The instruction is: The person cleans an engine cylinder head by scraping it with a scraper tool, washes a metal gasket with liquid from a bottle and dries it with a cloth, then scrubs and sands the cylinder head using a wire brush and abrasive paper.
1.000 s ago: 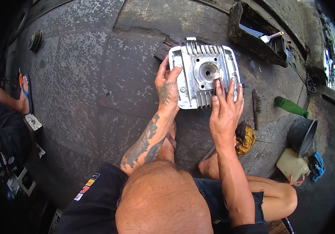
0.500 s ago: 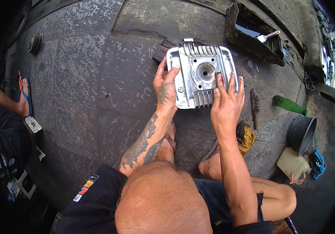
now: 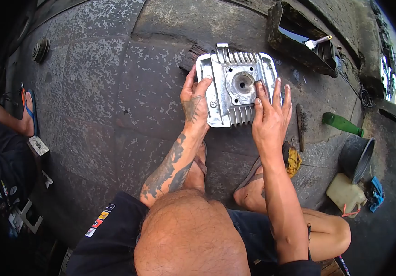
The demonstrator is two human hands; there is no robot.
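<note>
A finned silver metal part [image 3: 223,87], with a round bowl and a hole at its middle, is held above the dark floor. My left hand [image 3: 195,99] grips its left edge, the thumb on top and the fingers at the side. My right hand [image 3: 272,110] lies over the lower right of the part with its fingers spread. The index fingertip touches the face just right of the bowl. Whether anything small is under that fingertip cannot be made out.
A black trough [image 3: 299,43] with a paintbrush [image 3: 318,42] stands at the upper right. Rightward are a wire brush [image 3: 301,126], green bottle [image 3: 343,123], black bucket [image 3: 357,158], jerrycan [image 3: 345,195] and yellow cloth [image 3: 293,161]. Another person's foot [image 3: 28,117] is at far left.
My right hand has shifted slightly up and right, its fingers spreading more and its index fingertip now higher, beside the bowl. The metal part has moved a little left. My left hand keeps its grip.
</note>
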